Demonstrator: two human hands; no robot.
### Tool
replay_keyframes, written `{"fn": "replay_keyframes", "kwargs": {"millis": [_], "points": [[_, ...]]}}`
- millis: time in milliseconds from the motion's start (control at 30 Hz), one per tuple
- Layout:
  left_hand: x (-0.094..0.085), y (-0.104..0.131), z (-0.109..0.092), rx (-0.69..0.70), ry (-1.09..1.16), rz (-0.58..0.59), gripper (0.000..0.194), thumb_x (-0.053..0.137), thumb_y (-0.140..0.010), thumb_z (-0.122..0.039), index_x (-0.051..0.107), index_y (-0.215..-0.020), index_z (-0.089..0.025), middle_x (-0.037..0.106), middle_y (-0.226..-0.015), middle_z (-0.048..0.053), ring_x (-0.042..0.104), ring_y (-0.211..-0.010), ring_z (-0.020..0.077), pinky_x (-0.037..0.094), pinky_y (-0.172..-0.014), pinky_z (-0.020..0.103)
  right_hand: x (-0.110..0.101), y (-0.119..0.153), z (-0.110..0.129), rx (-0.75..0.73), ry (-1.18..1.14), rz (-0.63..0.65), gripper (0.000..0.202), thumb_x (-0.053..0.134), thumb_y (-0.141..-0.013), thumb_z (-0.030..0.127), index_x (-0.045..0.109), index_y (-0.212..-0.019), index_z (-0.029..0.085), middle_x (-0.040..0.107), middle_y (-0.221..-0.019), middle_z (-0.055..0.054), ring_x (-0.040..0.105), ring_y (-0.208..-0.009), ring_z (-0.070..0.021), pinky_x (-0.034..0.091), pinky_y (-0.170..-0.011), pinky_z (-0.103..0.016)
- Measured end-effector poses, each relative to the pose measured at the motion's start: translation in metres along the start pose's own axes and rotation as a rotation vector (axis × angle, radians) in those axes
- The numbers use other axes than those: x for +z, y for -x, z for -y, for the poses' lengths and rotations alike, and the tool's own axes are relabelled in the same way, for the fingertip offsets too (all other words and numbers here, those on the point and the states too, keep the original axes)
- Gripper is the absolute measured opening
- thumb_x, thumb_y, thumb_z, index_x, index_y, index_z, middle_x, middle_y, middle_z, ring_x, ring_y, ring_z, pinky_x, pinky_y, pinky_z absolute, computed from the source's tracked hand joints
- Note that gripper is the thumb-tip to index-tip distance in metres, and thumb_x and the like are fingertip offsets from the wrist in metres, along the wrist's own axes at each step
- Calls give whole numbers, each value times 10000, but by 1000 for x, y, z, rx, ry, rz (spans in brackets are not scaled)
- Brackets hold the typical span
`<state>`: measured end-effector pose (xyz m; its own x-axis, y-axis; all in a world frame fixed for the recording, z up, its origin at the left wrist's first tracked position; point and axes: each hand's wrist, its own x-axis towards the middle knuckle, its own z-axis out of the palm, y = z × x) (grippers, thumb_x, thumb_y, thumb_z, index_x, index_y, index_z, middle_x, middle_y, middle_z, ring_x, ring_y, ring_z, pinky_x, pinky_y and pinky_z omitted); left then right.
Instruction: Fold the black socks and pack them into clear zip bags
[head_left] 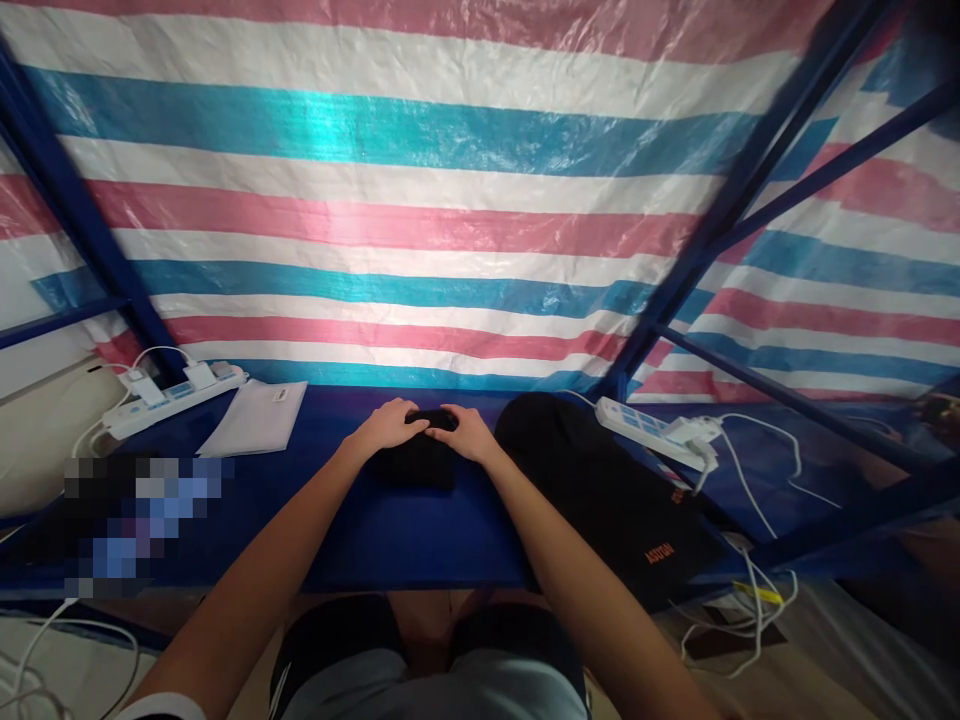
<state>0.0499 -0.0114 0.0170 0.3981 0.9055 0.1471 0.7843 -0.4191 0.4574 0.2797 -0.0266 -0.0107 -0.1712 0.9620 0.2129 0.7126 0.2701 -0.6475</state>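
A folded black cloth [414, 464] lies on the blue tabletop [427, 540] in front of me. My left hand [390, 425] grips its far left edge, thumb pointing inward. On the far right edge my right hand [466, 432] holds it the same way, so the two thumbs almost meet at the middle. The fingertips curl behind the cloth and are partly hidden. Just right of my right hand spreads a larger black cloth item [592, 480] with orange lettering; my right forearm crosses over its near part.
White power strips stand left [176, 402] and right [652, 432], with plugged-in chargers and trailing white cables. A white paper packet [255, 418] lies back left. A blurred-out object [150, 520] sits front left. Blue metal posts and a striped plastic sheet [405, 230] enclose the table.
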Motion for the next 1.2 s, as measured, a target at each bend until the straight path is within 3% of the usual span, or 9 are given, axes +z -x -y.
{"fn": "replay_keyframes", "kwargs": {"millis": [133, 300, 367, 467, 600, 700, 900, 1067, 1200], "points": [[-15, 8, 5, -58, 7, 186, 507, 641, -897, -696, 727, -1087, -235, 768, -1084, 85, 719, -961, 288, 481, -738, 329, -8, -1, 2, -33, -21, 113, 740, 883, -787, 502, 674, -1441, 224, 752, -1266, -130, 691, -1204, -310, 554, -1057, -455], [-33, 9, -3, 142, 71, 296, 458, 682, -887, -681, 686, -883, -223, 729, -887, 29, 677, -804, 234, 415, -639, 303, -27, 2, 8, -124, -184, 360, 403, 854, -797, 455, 785, -1124, 229, 792, -1039, -38, 739, -949, -268, 589, -864, -383], [-43, 8, -11, 208, 109, 220, 409, 709, -895, -631, 694, -922, -224, 720, -911, 24, 675, -831, 228, 449, -675, 303, -35, 4, 13, -186, -224, 266, 345, 840, -804, 444, 771, -1054, 217, 774, -1019, -41, 729, -925, -266, 584, -842, -380], [-53, 9, -24, 339, 77, -78, 280, 678, -976, -475, 707, -1104, -228, 706, -1073, 63, 682, -1006, 251, 524, -866, 353, -43, 8, 24, -365, -176, -103, 309, 759, -886, 348, 725, -1167, 224, 736, -1178, -81, 689, -1085, -288, 557, -967, -426], [-39, 23, -28, 472, -109, -390, 313, 568, -1038, -233, 662, -1335, -246, 641, -1318, 128, 608, -1264, 295, 462, -1122, 484, -46, 16, 32, -539, 87, -338, 397, 626, -941, 166, 668, -1326, 250, 648, -1419, -113, 515, -1387, -331, 409, -1188, -514], [-16, 34, -17, 493, -153, -325, 321, 570, -1030, -198, 676, -1328, -251, 650, -1347, 120, 611, -1261, 293, 467, -1110, 485, -44, 20, 28, -541, 220, -153, 370, 684, -905, 151, 701, -1265, 238, 690, -1333, -112, 524, -1344, -341, 421, -1170, -520], [5, 42, -1, 520, 22, -81, 257, 592, -1065, -384, 755, -1220, -260, 717, -1200, 88, 652, -1135, 253, 497, -1047, 413, -50, 24, 13, -388, -3, 241, 290, 817, -895, 477, 791, -1070, 248, 755, -1102, -71, 695, -1048, -271, 544, -997, -430], [10, 42, -8, 422, 98, -120, 407, 461, -1113, -486, 771, -1222, -244, 715, -1162, 96, 635, -1064, 243, 492, -1002, 404, -58, 25, 12, -240, -196, 242, 342, 731, -941, 537, 766, -1158, 275, 772, -1108, -33, 720, -990, -243, 578, -920, -385], [18, 39, -8, 359, 60, -150, 477, 368, -1140, -463, 693, -1416, -247, 708, -1139, 90, 615, -1033, 234, 479, -997, 413, -57, 23, 7, -146, -258, 237, 321, 639, -978, 541, 714, -983, 228, 720, -921, -5, 697, -835, -201, 600, -773, -336]]}}
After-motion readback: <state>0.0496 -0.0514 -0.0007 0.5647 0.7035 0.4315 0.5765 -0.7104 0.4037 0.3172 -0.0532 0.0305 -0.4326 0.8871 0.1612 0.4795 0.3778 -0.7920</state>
